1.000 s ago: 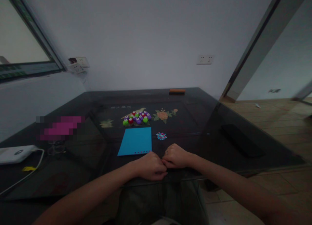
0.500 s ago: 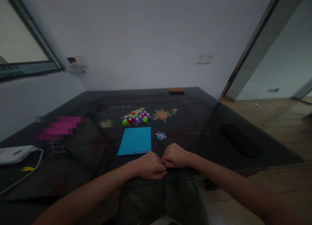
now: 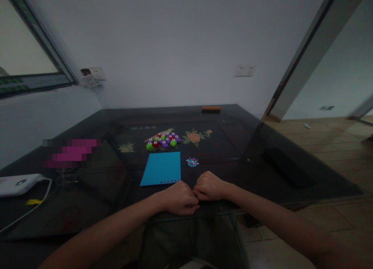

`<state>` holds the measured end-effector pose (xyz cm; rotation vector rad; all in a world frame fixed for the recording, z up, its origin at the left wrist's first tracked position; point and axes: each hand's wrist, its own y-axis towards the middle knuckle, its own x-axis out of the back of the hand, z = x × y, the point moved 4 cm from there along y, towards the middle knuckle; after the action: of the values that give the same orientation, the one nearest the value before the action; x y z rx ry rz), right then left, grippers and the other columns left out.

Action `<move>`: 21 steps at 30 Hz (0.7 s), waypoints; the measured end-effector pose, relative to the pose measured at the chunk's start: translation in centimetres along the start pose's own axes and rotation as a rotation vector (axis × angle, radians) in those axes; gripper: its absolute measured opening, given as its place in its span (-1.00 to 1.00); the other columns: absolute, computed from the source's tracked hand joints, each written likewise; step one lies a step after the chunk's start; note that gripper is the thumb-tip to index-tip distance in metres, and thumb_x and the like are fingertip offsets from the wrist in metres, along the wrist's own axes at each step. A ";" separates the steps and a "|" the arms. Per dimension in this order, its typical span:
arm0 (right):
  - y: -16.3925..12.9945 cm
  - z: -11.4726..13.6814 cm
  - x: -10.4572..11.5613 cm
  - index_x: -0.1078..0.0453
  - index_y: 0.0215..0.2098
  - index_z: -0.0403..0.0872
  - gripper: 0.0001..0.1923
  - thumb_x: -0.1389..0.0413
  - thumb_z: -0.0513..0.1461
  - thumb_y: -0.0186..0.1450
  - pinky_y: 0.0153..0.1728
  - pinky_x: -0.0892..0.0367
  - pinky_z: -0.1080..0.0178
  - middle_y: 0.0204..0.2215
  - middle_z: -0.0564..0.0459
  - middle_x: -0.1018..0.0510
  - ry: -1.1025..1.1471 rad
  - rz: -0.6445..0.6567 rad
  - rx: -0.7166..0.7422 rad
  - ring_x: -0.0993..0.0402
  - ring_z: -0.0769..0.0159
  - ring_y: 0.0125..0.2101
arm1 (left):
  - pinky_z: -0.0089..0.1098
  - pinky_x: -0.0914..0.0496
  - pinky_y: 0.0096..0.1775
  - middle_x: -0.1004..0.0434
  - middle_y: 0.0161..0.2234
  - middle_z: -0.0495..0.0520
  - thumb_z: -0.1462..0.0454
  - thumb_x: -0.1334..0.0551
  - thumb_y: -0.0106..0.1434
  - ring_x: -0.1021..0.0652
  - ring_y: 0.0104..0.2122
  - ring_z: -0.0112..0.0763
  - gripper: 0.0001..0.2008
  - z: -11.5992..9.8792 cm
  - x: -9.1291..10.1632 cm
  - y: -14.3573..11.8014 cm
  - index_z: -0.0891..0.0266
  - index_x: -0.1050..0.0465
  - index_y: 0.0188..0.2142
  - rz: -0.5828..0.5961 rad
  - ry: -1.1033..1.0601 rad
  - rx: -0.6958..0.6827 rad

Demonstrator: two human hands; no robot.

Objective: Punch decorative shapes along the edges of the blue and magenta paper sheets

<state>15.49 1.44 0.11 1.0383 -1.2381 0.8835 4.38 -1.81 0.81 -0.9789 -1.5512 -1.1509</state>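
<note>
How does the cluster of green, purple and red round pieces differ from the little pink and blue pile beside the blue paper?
The cluster of green, purple and red round pieces lies beyond the blue paper sheet; the small pink and blue pile lies at its right edge, nearer the right hand. The cluster is wider, with chunkier pieces; the pile's bits are tiny. Both rest on the dark glass-topped table, untouched.

No lettering can be read here. A short row of pale characters (image 3: 143, 127) stands on the dark table (image 3: 262, 172) top, beyond the small coloured punches (image 3: 163, 140), too small and blurred to make out. The pink patch (image 3: 71, 152) at left is pixelated. The blue paper sheet (image 3: 162, 168) bears no print.
</note>
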 end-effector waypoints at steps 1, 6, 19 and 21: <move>0.0 0.0 0.0 -0.39 -0.58 -0.13 -0.65 0.08 -0.21 0.28 -0.54 0.01 0.33 -0.61 0.02 -0.53 0.000 0.001 0.001 -0.35 0.42 -0.61 | -0.42 -0.19 -0.54 -0.47 -0.62 -0.02 0.29 -0.13 0.18 -0.43 -0.63 -0.49 -0.78 0.0 0.0 0.0 0.22 -0.33 -0.59 0.000 0.002 0.002; 0.0 0.0 0.1 -0.40 -0.57 -0.13 -0.66 0.07 -0.21 0.28 -0.54 0.01 0.33 -0.60 0.02 -0.53 -0.006 -0.001 0.002 -0.35 0.42 -0.61 | -0.42 -0.19 -0.53 -0.46 -0.62 -0.02 0.30 -0.12 0.19 -0.42 -0.62 -0.49 -0.77 0.0 0.0 0.0 0.22 -0.33 -0.59 0.009 -0.005 0.000; 0.0 0.0 0.1 -0.41 -0.56 -0.13 -0.64 0.08 -0.20 0.30 -0.54 -0.01 0.34 -0.59 0.00 -0.54 -0.015 0.010 0.002 -0.35 0.41 -0.60 | -0.42 -0.18 -0.54 -0.47 -0.62 -0.02 0.30 -0.13 0.18 -0.42 -0.63 -0.50 -0.78 0.0 -0.1 0.0 0.22 -0.33 -0.59 0.028 0.013 0.007; 0.0 0.0 0.1 -0.41 -0.55 -0.13 -0.65 0.07 -0.19 0.30 -0.53 -0.01 0.34 -0.59 0.00 -0.54 -0.015 0.016 -0.003 -0.35 0.41 -0.60 | -0.43 -0.19 -0.53 -0.47 -0.62 -0.02 0.30 -0.13 0.18 -0.43 -0.62 -0.49 -0.78 0.0 -0.1 0.0 0.22 -0.34 -0.59 0.030 0.012 0.011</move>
<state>15.52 1.44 0.16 1.0355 -1.2609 0.8873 4.39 -1.82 0.70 -0.9831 -1.5271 -1.1238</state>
